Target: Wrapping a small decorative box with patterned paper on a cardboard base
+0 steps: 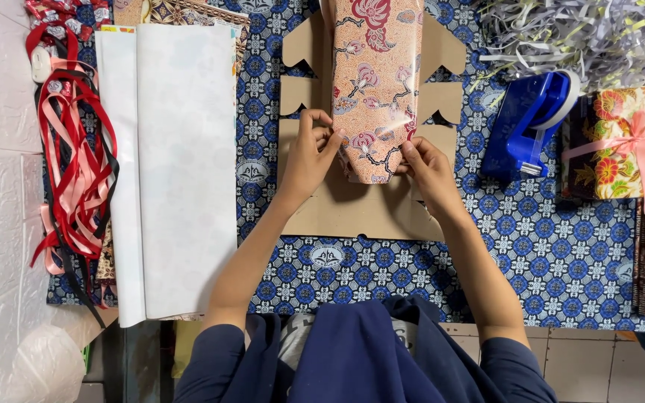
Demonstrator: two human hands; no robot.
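Pink patterned wrapped parcel [375, 82] lies lengthwise away, both hands [371, 153] pinching its near pointed end.

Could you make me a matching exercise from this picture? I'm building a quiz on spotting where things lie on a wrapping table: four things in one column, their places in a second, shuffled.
Things:
1. blue tape dispenser
2. red and pink ribbons
3. wrapped parcel
4. white paper sheets

Places:
A. at the far left edge of the table
B. between both hands, over the brown cardboard
C. right of the parcel, beside a bowed gift
D. between the ribbons and the cardboard

Pairs: 1-C, 2-A, 3-B, 4-D
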